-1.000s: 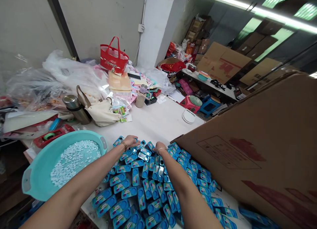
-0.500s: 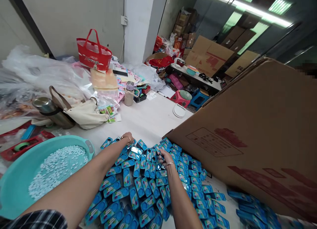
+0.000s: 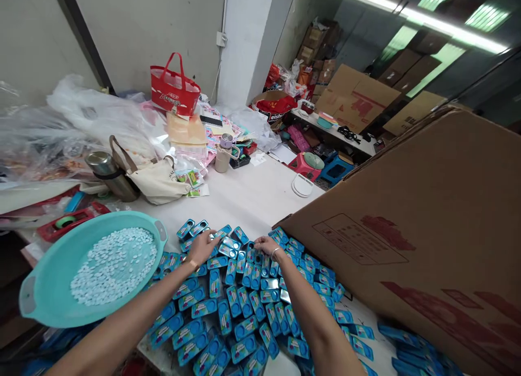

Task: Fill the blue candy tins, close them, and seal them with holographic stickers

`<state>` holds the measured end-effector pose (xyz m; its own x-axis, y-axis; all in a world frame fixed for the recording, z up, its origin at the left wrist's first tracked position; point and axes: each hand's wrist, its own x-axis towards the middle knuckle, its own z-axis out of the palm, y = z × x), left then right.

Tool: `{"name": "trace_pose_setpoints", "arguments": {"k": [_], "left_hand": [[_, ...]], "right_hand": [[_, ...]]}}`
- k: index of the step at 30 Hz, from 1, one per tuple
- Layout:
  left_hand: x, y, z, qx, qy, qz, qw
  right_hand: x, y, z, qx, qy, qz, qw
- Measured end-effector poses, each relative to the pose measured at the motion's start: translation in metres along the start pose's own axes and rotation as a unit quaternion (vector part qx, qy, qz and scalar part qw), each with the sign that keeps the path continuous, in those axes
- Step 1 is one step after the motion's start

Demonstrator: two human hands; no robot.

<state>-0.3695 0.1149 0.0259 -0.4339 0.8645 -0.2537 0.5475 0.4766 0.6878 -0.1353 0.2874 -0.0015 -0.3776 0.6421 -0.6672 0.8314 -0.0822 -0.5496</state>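
Many small blue tins (image 3: pixel 245 299) with round recesses in their lids are spread over the white table. My left hand (image 3: pixel 201 247) is over the far left of the group, its fingers bent and drawn together beside a blue tin (image 3: pixel 223 232). What lies between those fingertips is too small to make out. To the right, my right hand (image 3: pixel 266 246) pinches with thumb and fingers just above the tins; anything in the pinch is hidden. A silver-faced tin (image 3: pixel 230 244) lies between the two hands. Left of my left forearm is a teal basin (image 3: pixel 30 281) holding many small pale discs.
A big cardboard box (image 3: pixel 407 202) walls off the right side. At the back left are a steel flask (image 3: pixel 116 178), a cream cloth bag (image 3: pixel 160 183), a beige bottle (image 3: pixel 223 153) and a red bag (image 3: pixel 175 91). More blue packs (image 3: pixel 411 346) lie at the lower right.
The view has shifted left, bringing more of the basin into sight. My left hand has drawn back slightly toward me over the tins. My right hand has moved a little farther away and left.
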Motion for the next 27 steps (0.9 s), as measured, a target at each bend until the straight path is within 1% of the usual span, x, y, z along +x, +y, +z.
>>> {"name": "trace_pose_setpoints", "arguments": {"k": [2, 5, 7, 9, 12, 15, 18, 20, 23, 25, 27], "left_hand": [[-0.042, -0.022, -0.003, -0.039, 0.016, -0.002, 0.999], [-0.099, -0.051, 0.008, -0.101, 0.053, -0.001, 0.993], [-0.127, -0.065, 0.022, -0.1, 0.074, 0.012, 0.992], [-0.145, -0.073, 0.034, -0.089, 0.086, 0.024, 0.992], [-0.157, -0.08, 0.046, -0.087, 0.084, 0.019, 0.992], [-0.161, -0.083, 0.048, -0.105, 0.068, 0.013, 0.992], [-0.161, -0.085, 0.048, -0.127, 0.066, 0.007, 0.99], [-0.162, -0.085, 0.049, -0.141, 0.065, -0.001, 0.988], [-0.163, -0.081, 0.051, -0.173, 0.057, -0.02, 0.983], [-0.164, -0.075, 0.051, -0.196, 0.053, -0.033, 0.979], [-0.164, -0.065, 0.05, -0.222, 0.041, -0.036, 0.974]], "right_hand": [[0.002, -0.004, -0.003, -0.07, 0.0, -0.003, 0.998], [0.007, -0.013, -0.002, -0.17, 0.014, -0.01, 0.985], [0.011, -0.021, 0.002, -0.224, 0.02, -0.012, 0.974], [0.015, -0.028, 0.005, -0.262, 0.022, -0.012, 0.965], [0.021, -0.035, 0.006, -0.288, 0.026, -0.009, 0.957], [0.022, -0.036, 0.004, -0.29, 0.019, 0.006, 0.957], [0.024, -0.037, 0.005, -0.275, 0.001, 0.035, 0.961], [0.028, -0.038, 0.008, -0.257, -0.006, 0.056, 0.965], [0.039, -0.042, 0.011, -0.217, 0.0, 0.083, 0.973], [0.045, -0.045, 0.009, -0.177, 0.015, 0.094, 0.98], [0.045, -0.047, 0.006, -0.125, 0.042, 0.095, 0.987]]}}
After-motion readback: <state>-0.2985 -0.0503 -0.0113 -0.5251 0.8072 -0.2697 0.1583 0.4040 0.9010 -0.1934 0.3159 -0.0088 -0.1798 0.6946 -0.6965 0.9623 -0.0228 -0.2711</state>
